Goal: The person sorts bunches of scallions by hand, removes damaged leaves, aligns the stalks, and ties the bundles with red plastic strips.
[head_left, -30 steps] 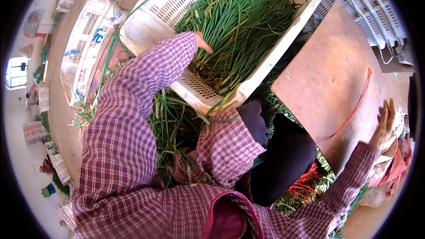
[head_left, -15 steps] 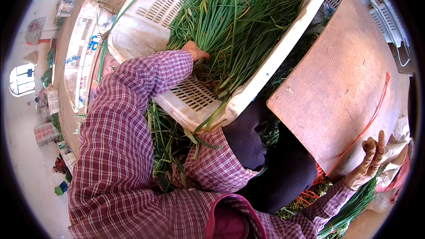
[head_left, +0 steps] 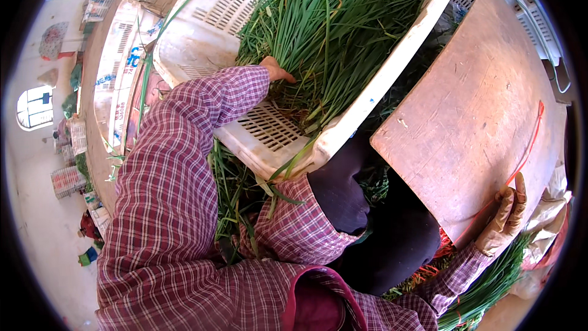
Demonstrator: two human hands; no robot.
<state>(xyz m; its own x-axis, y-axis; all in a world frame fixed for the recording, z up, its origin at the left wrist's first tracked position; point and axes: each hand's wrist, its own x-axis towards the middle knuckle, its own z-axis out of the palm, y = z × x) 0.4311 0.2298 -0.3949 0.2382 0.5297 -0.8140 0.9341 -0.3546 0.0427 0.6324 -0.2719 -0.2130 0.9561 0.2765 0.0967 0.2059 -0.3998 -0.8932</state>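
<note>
A thick heap of long green chives (head_left: 343, 18) lies in a white slotted plastic crate (head_left: 205, 40) tilted in front of me. My left hand (head_left: 277, 70) is bare and closed at the base of the stalks; the thumb shows while the other fingers are hidden among the greens. On the right, my right hand (head_left: 502, 220) wears a tan-brown glove. Its fingers are stretched out and slightly apart at the edge of a worn wooden board (head_left: 465, 110). Their tips reach a thin red string (head_left: 531, 147) that lies across the board.
Below my right forearm lie another chive bundle (head_left: 490, 288) and red strings (head_left: 440, 263). Loose leaves (head_left: 229, 196) hang beneath the crate's near end. More white crates (head_left: 113, 79) stand at the left and far right. A crumpled pale sack (head_left: 548, 208) sits beyond my right hand.
My right hand has moved a little up and left onto the board's edge, reaching the red string, which has shifted. My left hand stays at the chives.
</note>
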